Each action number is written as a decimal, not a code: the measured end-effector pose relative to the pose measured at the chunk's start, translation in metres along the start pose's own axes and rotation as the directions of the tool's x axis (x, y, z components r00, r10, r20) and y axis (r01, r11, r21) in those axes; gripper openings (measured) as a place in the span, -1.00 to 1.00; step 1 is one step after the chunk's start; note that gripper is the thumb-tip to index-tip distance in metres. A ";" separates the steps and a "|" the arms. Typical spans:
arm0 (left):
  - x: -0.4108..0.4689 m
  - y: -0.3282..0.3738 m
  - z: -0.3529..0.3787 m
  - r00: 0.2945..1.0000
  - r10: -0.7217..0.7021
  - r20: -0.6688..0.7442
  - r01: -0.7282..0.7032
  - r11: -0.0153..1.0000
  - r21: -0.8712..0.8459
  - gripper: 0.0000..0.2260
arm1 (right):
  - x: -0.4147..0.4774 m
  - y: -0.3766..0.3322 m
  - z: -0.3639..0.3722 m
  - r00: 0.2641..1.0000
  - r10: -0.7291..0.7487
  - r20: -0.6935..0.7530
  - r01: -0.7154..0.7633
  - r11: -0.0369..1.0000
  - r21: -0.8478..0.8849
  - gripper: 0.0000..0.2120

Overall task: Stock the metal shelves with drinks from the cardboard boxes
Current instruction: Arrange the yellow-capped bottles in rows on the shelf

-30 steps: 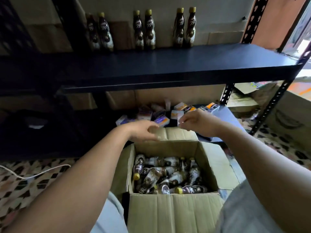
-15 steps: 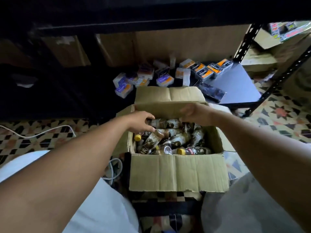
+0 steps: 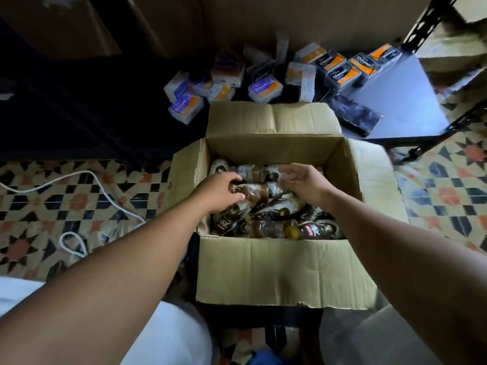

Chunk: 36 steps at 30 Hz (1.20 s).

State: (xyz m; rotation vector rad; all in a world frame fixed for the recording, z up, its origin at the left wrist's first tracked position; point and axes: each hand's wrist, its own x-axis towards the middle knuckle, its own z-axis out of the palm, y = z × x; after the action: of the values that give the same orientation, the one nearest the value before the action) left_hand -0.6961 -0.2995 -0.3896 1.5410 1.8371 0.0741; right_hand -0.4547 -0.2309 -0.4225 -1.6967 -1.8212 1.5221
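An open cardboard box (image 3: 276, 270) stands on the floor in front of me, holding several brown drink bottles with gold caps lying in a heap. My left hand (image 3: 218, 192) is inside the box, fingers curled around the neck end of one bottle (image 3: 257, 191) on top of the pile. My right hand (image 3: 303, 183) hovers over the same bottle's other end with fingers spread, touching or just above it. The lowest metal shelf (image 3: 403, 101) lies beyond the box.
Small purple and orange packets (image 3: 264, 89) are scattered on the low shelf behind the box. A black perforated shelf post (image 3: 424, 25) rises at the upper right. A white cable (image 3: 105, 191) snakes over the patterned tile floor at the left.
My view has tilted down from the upper shelf to the box. Both hands moved from above the box's far flap down into it, and the left hand closed on a bottle.
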 end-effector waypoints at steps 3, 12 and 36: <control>0.010 0.002 0.014 1.000 -0.011 0.025 0.009 0.998 0.058 -0.43 | 0.003 0.022 0.002 0.998 0.046 0.032 -0.046 0.999 0.013 -0.56; 0.012 0.000 0.024 1.000 0.001 -0.004 0.000 0.962 0.272 -0.37 | 0.010 0.032 0.013 0.977 0.012 0.211 0.060 0.942 -0.330 -0.36; 0.041 -0.001 0.013 0.993 -0.041 -0.112 0.025 0.990 -0.136 -0.41 | 0.026 0.032 0.021 0.963 -0.088 0.256 0.249 0.659 -0.710 -0.27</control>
State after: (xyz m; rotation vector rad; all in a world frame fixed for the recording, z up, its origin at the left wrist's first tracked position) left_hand -0.6901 -0.2695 -0.4194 1.4381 1.9051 0.2705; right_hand -0.4584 -0.2263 -0.4685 -1.5905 -2.8978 0.9267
